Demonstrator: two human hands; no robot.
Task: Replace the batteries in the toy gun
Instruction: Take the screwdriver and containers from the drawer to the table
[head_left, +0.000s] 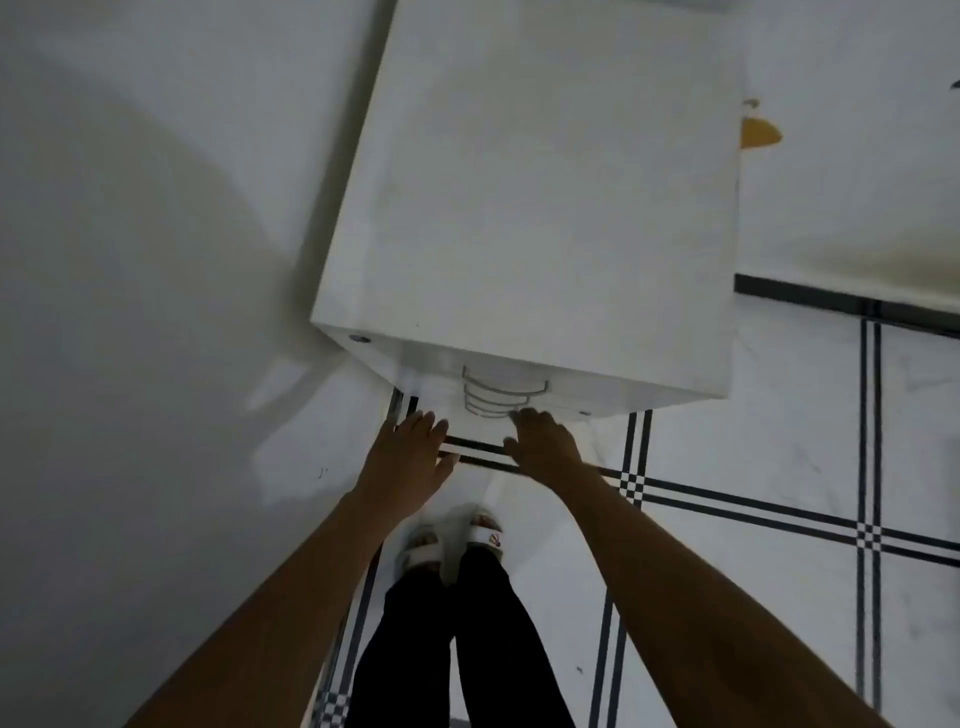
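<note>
We see the left hand (410, 457) and right hand (543, 447) reach out with relaxed fingers, holding nothing, just near the handles (501, 395) of a white drawer cabinet (530, 208). We cannot see the toy gun.

Tall white drawer cabinet (540, 208) stands upright on the tiled floor, seen from above, its flat top bare. Four thin wire handles (501, 396) stack down its front. Left hand (410, 449) and right hand (543, 444) reach in, fingers extended, right fingertips just beside the lowest handle.
</note>
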